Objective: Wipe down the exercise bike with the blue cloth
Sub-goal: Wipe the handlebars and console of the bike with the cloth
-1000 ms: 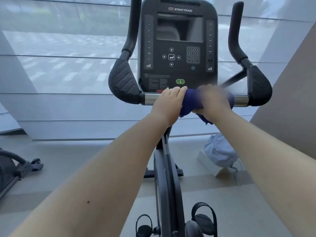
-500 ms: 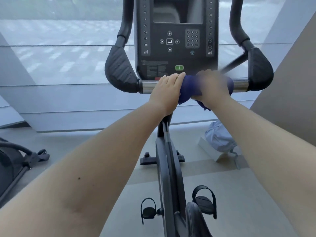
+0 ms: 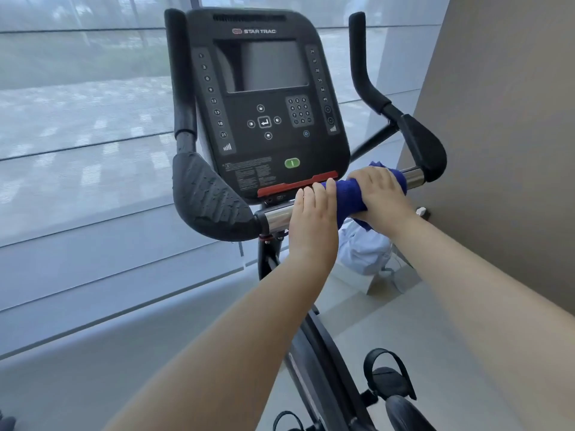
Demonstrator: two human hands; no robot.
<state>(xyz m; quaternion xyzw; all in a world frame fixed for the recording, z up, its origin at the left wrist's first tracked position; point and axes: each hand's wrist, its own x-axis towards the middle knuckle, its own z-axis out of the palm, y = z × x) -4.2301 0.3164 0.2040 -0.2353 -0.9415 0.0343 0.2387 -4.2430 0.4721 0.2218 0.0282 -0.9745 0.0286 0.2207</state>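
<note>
while right grip clutches blue cloth on bar, left grip lies flat, console just behind

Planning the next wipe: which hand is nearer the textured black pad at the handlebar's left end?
Left. The left hand rests on the handlebar close beside the black pad; the right hand grips the blue cloth farther along, toward the other end.

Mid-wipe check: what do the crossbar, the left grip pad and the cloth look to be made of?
The crossbar looks like polished metal, probably chrome-plated: it shines mirror-bright. The left grip pad seems matte black rubber or foam, given its moulded tread ridges. The blue cloth is soft, fuzzy fabric, perhaps terry or microfibre, wrapped round the bar under the right hand.
</note>
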